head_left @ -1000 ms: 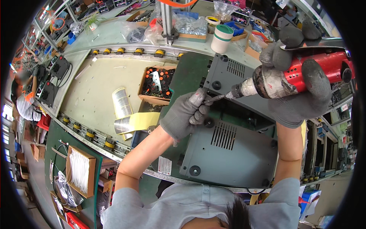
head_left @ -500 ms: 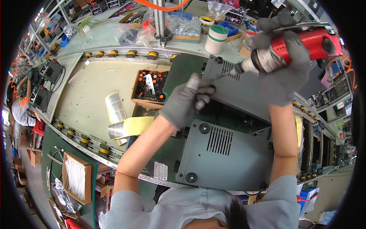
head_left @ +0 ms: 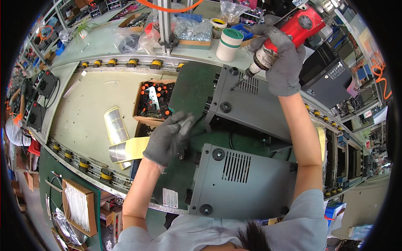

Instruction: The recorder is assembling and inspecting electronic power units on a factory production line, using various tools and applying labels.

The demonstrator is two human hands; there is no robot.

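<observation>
My right hand (head_left: 285,62), in a grey glove, is wrapped round a red power screwdriver (head_left: 299,27). Its long bit points down and left, its tip over the vented face of the far dark grey metal housing (head_left: 255,102), just above a round black foot (head_left: 225,107). I cannot tell whether the tip touches. Left of that housing, my left hand (head_left: 163,140), gloved too, hangs apart from it with loosely bent fingers; nothing shows in them. Closer to me lies a second grey housing (head_left: 247,184), with slots and round feet on its upper face.
An open carton (head_left: 154,100) of black and orange parts stands left of the far housing, a smaller carton (head_left: 146,126) before it. Yellow-backed label strips (head_left: 130,149) lie nearby. Roller rails (head_left: 106,173) edge the bench. Behind stands a white tub with green lid (head_left: 230,44).
My left hand has drawn back left and toward me from the far housing's foot. The screwdriver has swung steeper and moved left, bringing its bit over the housing near that foot.
</observation>
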